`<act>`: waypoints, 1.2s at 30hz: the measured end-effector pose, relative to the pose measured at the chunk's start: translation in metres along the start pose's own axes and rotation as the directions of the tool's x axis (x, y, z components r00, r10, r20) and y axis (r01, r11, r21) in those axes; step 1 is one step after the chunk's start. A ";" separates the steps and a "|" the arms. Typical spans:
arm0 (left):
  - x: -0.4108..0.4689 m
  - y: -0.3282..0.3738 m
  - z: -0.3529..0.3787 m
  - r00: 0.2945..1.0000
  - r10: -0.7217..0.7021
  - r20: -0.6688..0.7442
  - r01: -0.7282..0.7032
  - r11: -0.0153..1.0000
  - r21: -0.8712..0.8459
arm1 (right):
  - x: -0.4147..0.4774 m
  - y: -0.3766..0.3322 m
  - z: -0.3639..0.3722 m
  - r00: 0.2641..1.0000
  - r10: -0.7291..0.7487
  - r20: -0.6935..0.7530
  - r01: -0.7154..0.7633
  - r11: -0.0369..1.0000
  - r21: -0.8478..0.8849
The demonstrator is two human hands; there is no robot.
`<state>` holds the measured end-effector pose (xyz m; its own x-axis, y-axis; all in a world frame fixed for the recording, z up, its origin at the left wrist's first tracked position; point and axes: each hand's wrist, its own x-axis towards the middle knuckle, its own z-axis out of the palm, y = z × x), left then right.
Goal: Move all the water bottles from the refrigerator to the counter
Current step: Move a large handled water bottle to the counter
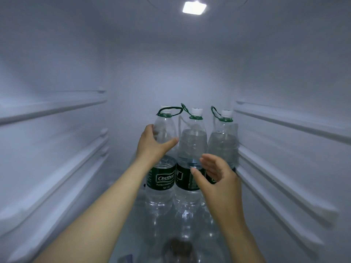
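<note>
Three clear water bottles with white caps, green neck handles and dark green labels stand side by side on a glass shelf inside the refrigerator. My left hand (152, 142) wraps the shoulder of the left bottle (161, 179), fingers behind it and thumb across the front. The middle bottle (191, 147) stands just right of it. My right hand (214, 177) hovers with spread fingers in front of the middle bottle's label, thumb tip near it, not closed on it. The right bottle (224, 141) stands behind my right hand, its lower part hidden.
White side walls carry shelf rails on the left (57, 109) and on the right (292, 120). A lamp (194, 7) glows in the ceiling. The glass shelf (133, 221) reflects the bottles. A dark blurred object (178, 247) sits at the bottom edge.
</note>
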<state>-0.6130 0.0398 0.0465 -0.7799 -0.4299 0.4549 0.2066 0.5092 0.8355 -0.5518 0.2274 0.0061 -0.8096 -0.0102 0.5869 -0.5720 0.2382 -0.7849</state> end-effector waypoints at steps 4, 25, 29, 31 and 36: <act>-0.003 -0.009 0.001 0.999 -0.009 -0.047 0.007 0.998 -0.060 | -0.003 0.014 0.011 0.998 0.014 0.056 -0.013 0.999 -0.029; -0.024 -0.010 -0.029 0.988 -0.072 -0.138 0.047 0.983 -0.177 | -0.001 0.078 0.114 0.951 0.097 0.292 -0.089 0.995 -0.041; -0.033 -0.003 -0.032 0.990 -0.063 -0.126 0.045 0.989 -0.139 | -0.016 0.076 0.107 0.959 0.095 0.268 -0.092 0.995 -0.023; -0.040 0.002 -0.031 0.993 -0.052 -0.110 0.038 0.992 -0.123 | -0.027 0.072 0.103 0.965 0.108 0.239 -0.105 0.994 -0.023; -0.067 0.016 -0.033 0.999 -0.011 -0.047 0.008 0.997 -0.079 | -0.060 0.055 0.086 0.967 0.168 0.193 -0.165 0.986 -0.029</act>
<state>-0.5378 0.0525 0.0395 -0.7535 -0.4703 0.4594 0.2466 0.4455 0.8606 -0.5460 0.1573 -0.0892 -0.9041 -0.1570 0.3974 -0.4262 0.2646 -0.8651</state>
